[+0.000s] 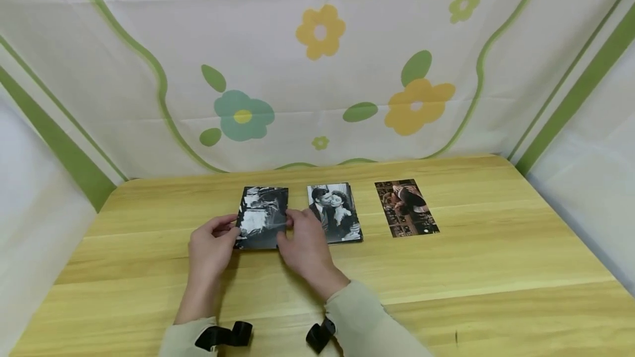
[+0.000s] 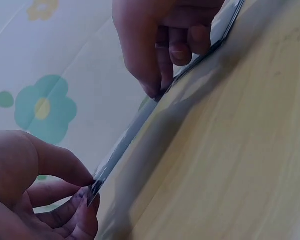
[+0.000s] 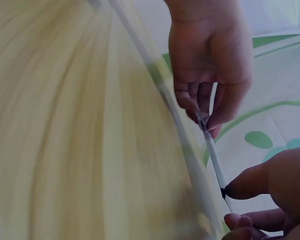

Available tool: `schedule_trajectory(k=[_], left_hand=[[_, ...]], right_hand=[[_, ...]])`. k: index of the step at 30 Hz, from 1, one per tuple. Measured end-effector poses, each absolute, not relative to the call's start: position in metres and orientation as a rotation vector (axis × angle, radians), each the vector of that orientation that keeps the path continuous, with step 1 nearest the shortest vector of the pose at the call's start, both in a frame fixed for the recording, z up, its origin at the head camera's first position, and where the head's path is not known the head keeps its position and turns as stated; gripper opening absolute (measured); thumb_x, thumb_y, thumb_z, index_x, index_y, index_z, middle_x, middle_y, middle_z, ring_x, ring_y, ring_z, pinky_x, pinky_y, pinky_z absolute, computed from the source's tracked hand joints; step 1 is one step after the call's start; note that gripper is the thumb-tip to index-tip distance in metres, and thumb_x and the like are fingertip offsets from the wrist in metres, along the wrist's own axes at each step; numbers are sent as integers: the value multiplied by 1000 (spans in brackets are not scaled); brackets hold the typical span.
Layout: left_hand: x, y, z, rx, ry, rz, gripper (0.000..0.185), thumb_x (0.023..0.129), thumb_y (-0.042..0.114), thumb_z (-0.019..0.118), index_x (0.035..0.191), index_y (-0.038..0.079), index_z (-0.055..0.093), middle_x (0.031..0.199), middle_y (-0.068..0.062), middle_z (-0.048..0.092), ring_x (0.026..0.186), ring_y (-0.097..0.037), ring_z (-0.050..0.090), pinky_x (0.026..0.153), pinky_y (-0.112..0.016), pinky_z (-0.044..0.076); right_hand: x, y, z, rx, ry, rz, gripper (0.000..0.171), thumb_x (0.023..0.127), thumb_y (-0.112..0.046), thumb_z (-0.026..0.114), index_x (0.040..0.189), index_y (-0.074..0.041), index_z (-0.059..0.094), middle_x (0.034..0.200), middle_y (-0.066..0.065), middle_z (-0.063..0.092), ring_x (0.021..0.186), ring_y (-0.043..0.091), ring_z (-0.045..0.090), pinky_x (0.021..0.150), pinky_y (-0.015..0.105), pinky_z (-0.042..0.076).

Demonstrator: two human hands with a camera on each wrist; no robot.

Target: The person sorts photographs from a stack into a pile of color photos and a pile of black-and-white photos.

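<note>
A black-and-white photo [image 1: 262,216] is held slightly raised over the wooden table [image 1: 471,269]. My left hand [image 1: 229,232] pinches its left edge and my right hand [image 1: 289,230] pinches its right edge. In the left wrist view the photo [image 2: 140,120] appears edge-on, with my left hand [image 2: 87,192] pinching the near corner and my right hand [image 2: 162,85] gripping the far end. The right wrist view shows the same photo [image 3: 212,150] edge-on between my right hand [image 3: 230,205] and my left hand [image 3: 205,117].
Just right of the held photo, a small stack topped by a black-and-white photo of a couple [image 1: 334,212] lies on the table. Further right lies a darker colour photo [image 1: 407,207]. A flowered cloth [image 1: 317,70] hangs behind the table.
</note>
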State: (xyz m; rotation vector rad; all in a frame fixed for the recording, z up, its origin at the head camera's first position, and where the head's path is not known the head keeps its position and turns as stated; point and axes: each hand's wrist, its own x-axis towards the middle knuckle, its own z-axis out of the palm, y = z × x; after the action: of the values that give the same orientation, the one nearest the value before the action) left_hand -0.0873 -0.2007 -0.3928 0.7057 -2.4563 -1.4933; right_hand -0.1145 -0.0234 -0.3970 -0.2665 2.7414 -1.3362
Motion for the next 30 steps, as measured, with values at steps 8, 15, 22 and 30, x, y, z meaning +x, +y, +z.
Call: schedule_trajectory(k=[8,15,22,30], left_hand=[[-85,-218,-395,766,-2505,-1486,35,100,11,69,133,1,74,121,-16,73,99,-15,59,72,-17,47],[-85,-220,-398,805,-2480,-1439,33,98,9,69,129,2,76,117,-15,74,97,-17,60,72,-18,46],[-85,-222,-398,813,-2523,-1411,33,97,8,69,129,0,75,118,-17,73,99,-20,61,74,-22,47],[-84,-226,-399,838,-2468,-1512,34,97,8,71,130,1,75,117,-10,75,93,-8,59,71,-14,48]], right_hand=[[-115,-38,-400,-230,2649,-1504,49,93,-7,76,141,-3,67,107,3,66,80,8,55,79,28,53],[-116,-46,-405,-160,2575,-1616,49,90,-3,79,139,-3,68,108,5,69,74,6,54,74,24,51],[-119,-48,-408,-131,2610,-1586,48,90,-3,79,137,-4,69,111,6,72,74,5,56,76,26,54],[-119,-45,-411,-135,2601,-1592,45,91,-3,81,135,-3,70,110,6,72,72,5,57,74,27,55]])
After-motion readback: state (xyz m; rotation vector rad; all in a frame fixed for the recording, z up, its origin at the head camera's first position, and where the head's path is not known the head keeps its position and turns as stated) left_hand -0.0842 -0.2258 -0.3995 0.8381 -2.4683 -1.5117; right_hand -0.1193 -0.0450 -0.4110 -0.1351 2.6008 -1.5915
